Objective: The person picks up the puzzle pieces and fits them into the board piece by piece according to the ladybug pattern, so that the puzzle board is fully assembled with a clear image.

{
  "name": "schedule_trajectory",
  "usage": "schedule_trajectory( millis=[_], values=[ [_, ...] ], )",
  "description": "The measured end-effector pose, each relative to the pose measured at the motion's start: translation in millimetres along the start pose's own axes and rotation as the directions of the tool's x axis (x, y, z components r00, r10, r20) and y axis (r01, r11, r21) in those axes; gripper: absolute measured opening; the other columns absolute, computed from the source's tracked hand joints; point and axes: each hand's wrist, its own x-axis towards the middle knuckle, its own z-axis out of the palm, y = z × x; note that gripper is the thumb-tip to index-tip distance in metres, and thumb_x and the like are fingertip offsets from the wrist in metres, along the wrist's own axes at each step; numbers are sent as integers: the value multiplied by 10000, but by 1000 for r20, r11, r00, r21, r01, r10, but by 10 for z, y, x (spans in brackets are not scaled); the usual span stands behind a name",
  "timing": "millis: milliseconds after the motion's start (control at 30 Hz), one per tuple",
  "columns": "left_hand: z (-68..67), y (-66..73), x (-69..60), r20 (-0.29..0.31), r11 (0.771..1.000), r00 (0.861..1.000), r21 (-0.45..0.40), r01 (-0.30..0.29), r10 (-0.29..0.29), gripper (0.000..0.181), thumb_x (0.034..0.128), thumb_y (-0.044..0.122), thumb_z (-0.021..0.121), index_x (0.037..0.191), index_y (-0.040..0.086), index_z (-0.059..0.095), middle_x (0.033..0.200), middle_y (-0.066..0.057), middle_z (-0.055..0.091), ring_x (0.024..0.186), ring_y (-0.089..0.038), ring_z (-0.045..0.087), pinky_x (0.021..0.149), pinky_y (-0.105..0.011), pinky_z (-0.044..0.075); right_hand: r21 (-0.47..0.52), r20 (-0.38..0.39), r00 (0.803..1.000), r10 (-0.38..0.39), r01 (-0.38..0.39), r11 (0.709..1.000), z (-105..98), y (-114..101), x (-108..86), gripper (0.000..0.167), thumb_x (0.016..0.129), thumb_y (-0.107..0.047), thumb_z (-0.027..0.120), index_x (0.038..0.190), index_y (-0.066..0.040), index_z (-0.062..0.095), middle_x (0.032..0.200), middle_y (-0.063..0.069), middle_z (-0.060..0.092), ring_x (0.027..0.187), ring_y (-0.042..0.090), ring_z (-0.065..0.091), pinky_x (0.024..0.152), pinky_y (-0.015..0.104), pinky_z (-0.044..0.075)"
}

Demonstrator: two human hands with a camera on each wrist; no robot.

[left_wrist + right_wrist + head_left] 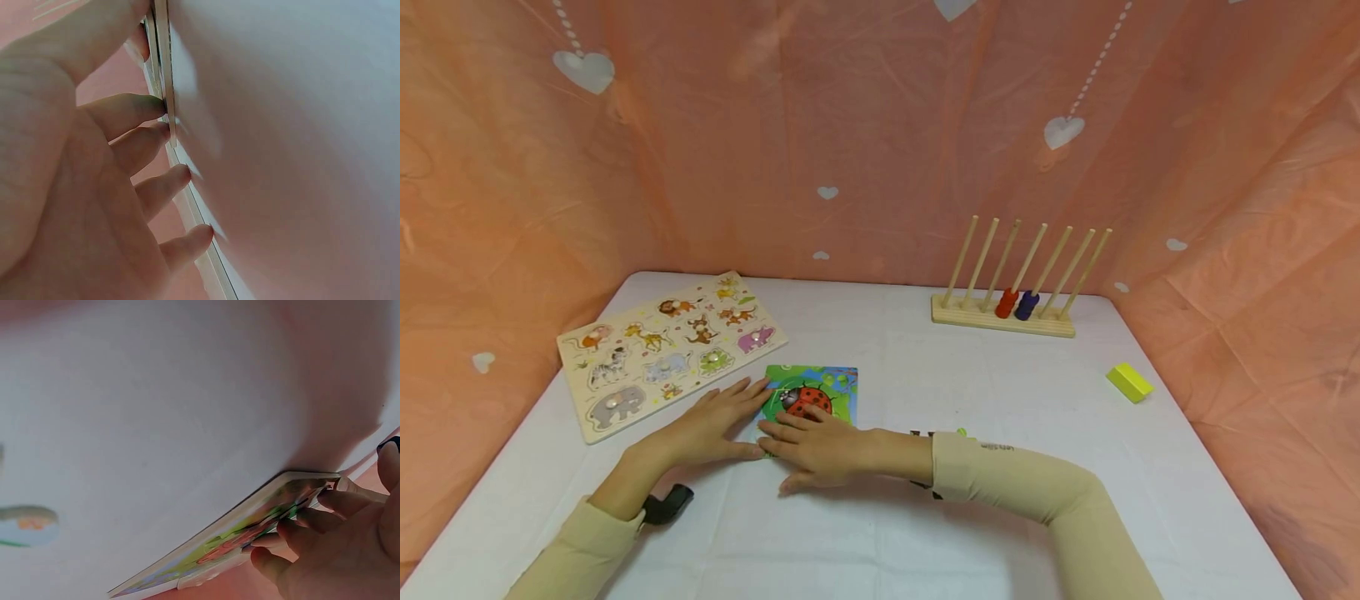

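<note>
A small square ladybug puzzle board lies flat on the white table, a red ladybug on its green and blue face. My right hand rests over its lower part, fingers spread and fairly straight, hiding some of the picture. At the board's left edge, my left hand touches it with extended fingertips. The left wrist view shows the left fingers along the board's thin wooden edge. In the right wrist view, the right fingers lie over the printed face of the board. Neither hand grips anything.
An animal peg puzzle lies at the back left. A wooden stand with several pegs carries red and blue pieces at the back right. A yellow block sits at right. Partly hidden under the right forearm is something black-and-white and green.
</note>
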Motion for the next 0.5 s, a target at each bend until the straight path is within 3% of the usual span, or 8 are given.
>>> schedule_trajectory(
  millis=[500],
  values=[
    [-11, 6, 9, 1, 1000, 1000, -2, -2, 2, 920, 841, 515, 740, 1503, -19, 391, 1587, -237, 282, 1436, -520, 209, 1051, -776, 171, -68, -5, 1000, -4, 3, 998, -2, -15, -27, 726, 1011, -588, 403, 1592, -175, 265, 1666, 34, 145, 1519, 207, 147, 1206, 460, 192]
  ],
)
